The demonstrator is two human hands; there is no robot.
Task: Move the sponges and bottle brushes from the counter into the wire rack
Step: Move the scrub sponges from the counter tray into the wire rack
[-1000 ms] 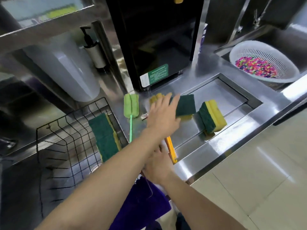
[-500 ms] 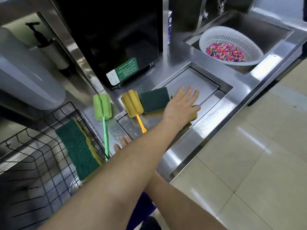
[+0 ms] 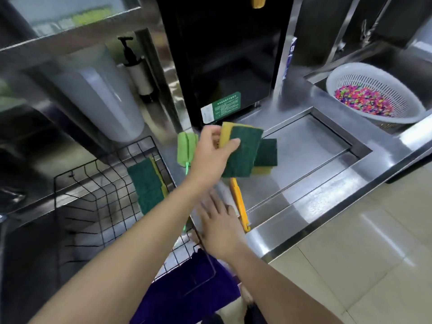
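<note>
Green-and-yellow sponge (image 3: 240, 152) pinched in left hand (image 3: 210, 157) above counter (image 3: 327, 197); right hand (image 3: 222, 228) flat, fingers spread

The counter (image 3: 327, 199) is brushed stainless steel, glossy, with streaked glare toward 3 o'clock. The wire rack (image 3: 98, 197) at 9 o'clock is thin black coated wire, matt. The held sponge (image 3: 243, 153) pairs a rough, fibrous dark green scouring face with soft yellow foam — as does the sponge in the rack (image 3: 146, 183). The green bottle brush (image 3: 185, 148) has a spongy foam head; the orange brush handle (image 3: 239, 204) is smooth plastic. At 2 o'clock, the white colander (image 3: 364, 73) is perforated plastic — slightly shiny.
</note>
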